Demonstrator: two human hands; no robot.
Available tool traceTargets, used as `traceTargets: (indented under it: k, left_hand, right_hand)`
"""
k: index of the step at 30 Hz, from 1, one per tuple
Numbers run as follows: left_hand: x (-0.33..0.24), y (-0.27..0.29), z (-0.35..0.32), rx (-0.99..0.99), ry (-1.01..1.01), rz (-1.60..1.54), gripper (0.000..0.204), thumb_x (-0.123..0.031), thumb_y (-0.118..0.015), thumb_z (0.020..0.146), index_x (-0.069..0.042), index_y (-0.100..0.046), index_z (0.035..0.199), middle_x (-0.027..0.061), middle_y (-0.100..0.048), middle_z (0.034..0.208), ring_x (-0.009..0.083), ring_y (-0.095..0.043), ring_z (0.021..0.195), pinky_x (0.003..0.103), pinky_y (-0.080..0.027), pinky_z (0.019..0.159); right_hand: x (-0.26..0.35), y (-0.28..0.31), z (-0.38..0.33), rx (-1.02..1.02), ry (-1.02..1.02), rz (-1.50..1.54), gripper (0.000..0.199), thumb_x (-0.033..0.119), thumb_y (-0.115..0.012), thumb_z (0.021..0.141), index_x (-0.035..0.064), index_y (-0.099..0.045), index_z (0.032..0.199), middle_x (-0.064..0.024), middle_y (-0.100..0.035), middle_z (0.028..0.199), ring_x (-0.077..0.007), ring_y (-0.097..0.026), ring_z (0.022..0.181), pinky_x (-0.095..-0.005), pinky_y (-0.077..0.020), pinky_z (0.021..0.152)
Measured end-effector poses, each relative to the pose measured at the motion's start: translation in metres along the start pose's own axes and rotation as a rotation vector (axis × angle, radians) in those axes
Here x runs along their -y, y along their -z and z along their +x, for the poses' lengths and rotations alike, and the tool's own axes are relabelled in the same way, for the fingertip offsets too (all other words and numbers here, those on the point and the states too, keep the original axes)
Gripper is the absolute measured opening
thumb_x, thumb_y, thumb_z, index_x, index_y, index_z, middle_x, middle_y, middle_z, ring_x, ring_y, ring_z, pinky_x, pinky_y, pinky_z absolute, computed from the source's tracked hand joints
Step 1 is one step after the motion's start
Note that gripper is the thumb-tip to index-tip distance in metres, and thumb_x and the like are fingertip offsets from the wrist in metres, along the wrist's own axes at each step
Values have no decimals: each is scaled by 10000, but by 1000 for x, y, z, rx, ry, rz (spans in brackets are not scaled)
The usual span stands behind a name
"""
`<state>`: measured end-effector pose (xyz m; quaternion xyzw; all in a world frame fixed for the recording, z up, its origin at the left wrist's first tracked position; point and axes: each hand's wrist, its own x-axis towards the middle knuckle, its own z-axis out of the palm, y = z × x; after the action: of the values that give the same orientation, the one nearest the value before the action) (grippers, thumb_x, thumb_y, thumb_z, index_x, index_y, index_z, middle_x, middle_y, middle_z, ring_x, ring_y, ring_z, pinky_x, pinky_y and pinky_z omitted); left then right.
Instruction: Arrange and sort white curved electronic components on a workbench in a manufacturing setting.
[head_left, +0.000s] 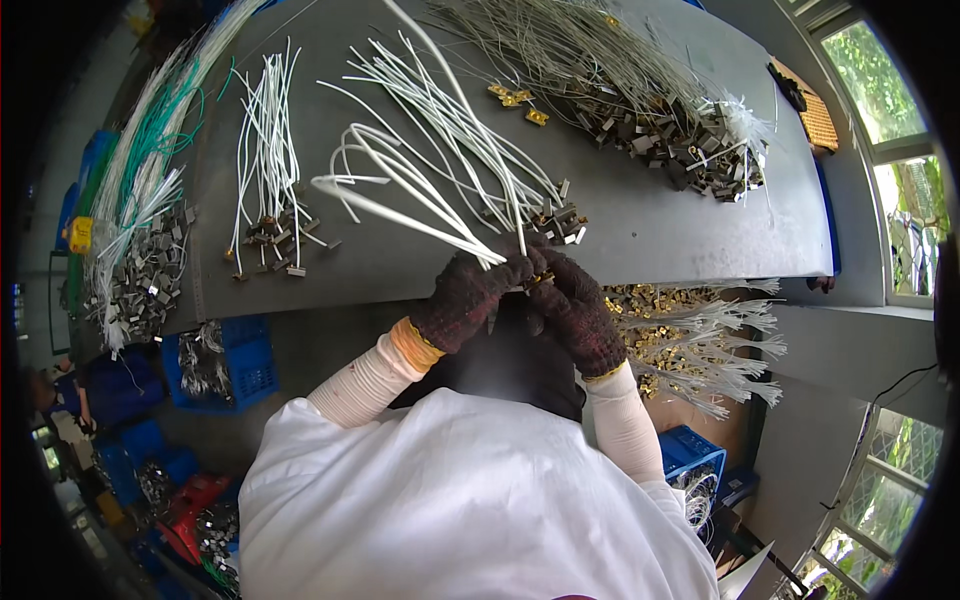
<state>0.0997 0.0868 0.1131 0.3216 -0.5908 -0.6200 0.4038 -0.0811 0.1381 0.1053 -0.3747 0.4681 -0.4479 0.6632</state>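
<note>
The grip is formed by both gloved hands meeting at the near edge of the bench (640, 230). The left hand (470, 295) is closed on a bundle of white wires (420, 205); the right hand (580, 305) is closed against it, pinching a small brass-coloured terminal (541, 277) between the fingertips. The bundle runs up and to the left from the grip, its long axis slanting away over the bench, with the far ends fanning and looping. The wire ends sit directly at the grip, nearer the left hand. The wires are thin, white, flexible and of similar length. Just beyond the grip lies a small heap of metal clips (560, 222). Below and to the right of the grip sits a tray of brass terminals (660, 300) with more white wire tufts.
</note>
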Motion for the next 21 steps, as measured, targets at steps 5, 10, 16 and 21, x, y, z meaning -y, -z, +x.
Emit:
traceTargets:
  k: [5, 10, 16, 21]
  left_hand:
    - [11, 33, 18, 11, -114, 246, 270, -110, -541, 991, -11, -628, 1227, 116, -692, 1163, 177, -678, 1018, 305, -551, 851]
    - [15, 26, 21, 9, -221, 472, 248, -98, -537, 990, 0, -644, 1191, 115, -705, 1105, 177, -687, 958, 301, -551, 824]
    - [31, 52, 32, -166, 241, -9, 303, -159, -565, 986, -3, -611, 1242, 73, -703, 1033, 163, -675, 949, 270, -534, 812]
    - [64, 83, 35, -229, 187, -109, 299, -230, -562, 1000, -11, -595, 1201, 67, -695, 976, 164, -668, 877, 301, -535, 745]
  right_hand:
    - [33, -12, 11, 103, -111, 23, 506, 249, -621, 948, 19, -490, 1379, -41, -647, 1016, -84, -555, 640, -231, -454, 573]
    - [11, -10, 40, 31, 77, -132, 506, 256, -604, 966, 18, -476, 1393, -56, -659, 942, -84, -550, 609, -228, -440, 555]
    - [3, 4, 77, -55, 274, -684, 441, 272, -594, 978, 19, -537, 1334, -97, -680, 935, -204, -650, 732, -308, -512, 668]
    - [43, 41, 169, -330, 440, -1291, 303, 287, -607, 943, 63, -643, 1144, -189, -686, 1030, -370, -667, 923, -437, -530, 799]
